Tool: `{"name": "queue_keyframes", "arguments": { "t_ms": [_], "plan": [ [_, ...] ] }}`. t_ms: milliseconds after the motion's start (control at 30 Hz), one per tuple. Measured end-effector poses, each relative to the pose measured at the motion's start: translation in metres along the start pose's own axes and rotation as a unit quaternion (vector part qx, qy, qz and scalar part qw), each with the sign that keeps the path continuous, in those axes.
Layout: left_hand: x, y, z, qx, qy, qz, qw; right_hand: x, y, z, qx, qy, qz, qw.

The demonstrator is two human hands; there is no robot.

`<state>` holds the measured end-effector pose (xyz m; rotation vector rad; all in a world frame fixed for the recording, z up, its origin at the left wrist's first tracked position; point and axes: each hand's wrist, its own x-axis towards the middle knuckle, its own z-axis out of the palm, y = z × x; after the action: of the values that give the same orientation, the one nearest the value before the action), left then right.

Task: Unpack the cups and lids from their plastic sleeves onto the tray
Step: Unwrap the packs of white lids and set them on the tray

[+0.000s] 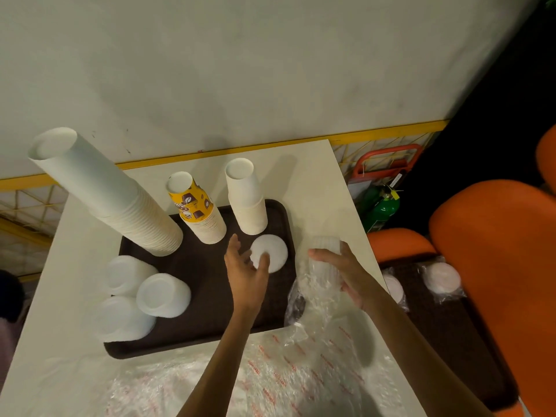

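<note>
A dark brown tray (207,278) lies on the white table. On it stand a tall stack of white cups (105,194), a yellow printed cup stack (195,209) and a shorter white cup stack (246,197). Three stacks of translucent lids (164,294) sit at the tray's left. A small stack of white lids (272,254) rests at the tray's right; my left hand (245,267) hovers over it with fingers spread, thumb touching the lids. My right hand (346,272) grips a stack of clear lids in its plastic sleeve (323,263) just right of the tray.
Empty crinkled plastic sleeves (285,377) cover the table's near side. To the right, orange chairs (496,251) surround a lower dark surface holding bagged lids (442,279). A wall runs behind the table. A green bottle (383,210) stands past the table's right edge.
</note>
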<state>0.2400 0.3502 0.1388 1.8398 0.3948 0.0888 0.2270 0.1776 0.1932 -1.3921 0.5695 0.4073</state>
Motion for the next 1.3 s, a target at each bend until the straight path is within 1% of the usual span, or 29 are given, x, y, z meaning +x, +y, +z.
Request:
{"name": "queue_keyframes", "arguments": {
  "t_ms": [67,133,167,267,333,400,500,567,800,867,967,1033,1100,1233,1300],
  "plan": [
    [-0.016,0.026,-0.008,-0.095,0.004,0.052,0.994,-0.009,-0.001,0.002,0.015,-0.015,-0.006,1.0],
    [-0.036,0.052,-0.017,-0.175,-0.02,0.12,0.977,-0.02,-0.002,0.005,0.021,-0.023,-0.02,0.999],
    [-0.046,0.062,-0.021,-0.197,-0.04,0.155,0.967,-0.027,-0.004,0.008,0.023,-0.027,-0.028,0.999],
    [-0.073,0.08,-0.03,-0.192,-0.097,0.24,0.946,-0.043,-0.002,0.015,0.008,-0.04,-0.045,0.998],
    [-0.082,0.082,-0.034,-0.164,-0.113,0.271,0.942,-0.054,-0.004,0.018,-0.007,-0.055,-0.057,0.997],
    [-0.087,0.081,-0.038,-0.14,-0.114,0.284,0.942,-0.063,-0.006,0.019,-0.004,-0.073,-0.072,0.995],
    [-0.091,0.079,-0.046,-0.123,-0.113,0.294,0.941,-0.074,-0.011,0.016,0.01,-0.097,-0.095,0.991],
    [-0.097,0.079,-0.051,-0.116,-0.122,0.295,0.941,-0.081,-0.011,0.014,0.0,-0.104,-0.102,0.989],
    [-0.116,0.077,-0.056,-0.035,-0.148,0.267,0.952,-0.097,-0.011,0.013,-0.021,-0.099,-0.068,0.993],
    [-0.12,0.076,-0.057,-0.02,-0.142,0.255,0.956,-0.098,-0.01,0.014,-0.022,-0.101,-0.057,0.993],
    [-0.125,0.074,-0.057,-0.004,-0.104,0.258,0.961,-0.1,-0.009,0.016,-0.015,-0.091,-0.042,0.995],
    [-0.129,0.074,-0.056,-0.003,-0.084,0.255,0.963,-0.103,-0.01,0.018,-0.015,-0.084,-0.038,0.996],
    [-0.132,0.076,-0.055,-0.014,-0.081,0.242,0.967,-0.106,-0.01,0.021,-0.019,-0.083,-0.041,0.996],
    [-0.13,0.083,-0.055,-0.058,-0.111,0.179,0.976,-0.107,-0.01,0.022,-0.021,-0.081,-0.049,0.995],
    [-0.127,0.085,-0.055,-0.076,-0.129,0.166,0.975,-0.107,-0.011,0.022,-0.031,-0.085,-0.053,0.994]
  ]
}}
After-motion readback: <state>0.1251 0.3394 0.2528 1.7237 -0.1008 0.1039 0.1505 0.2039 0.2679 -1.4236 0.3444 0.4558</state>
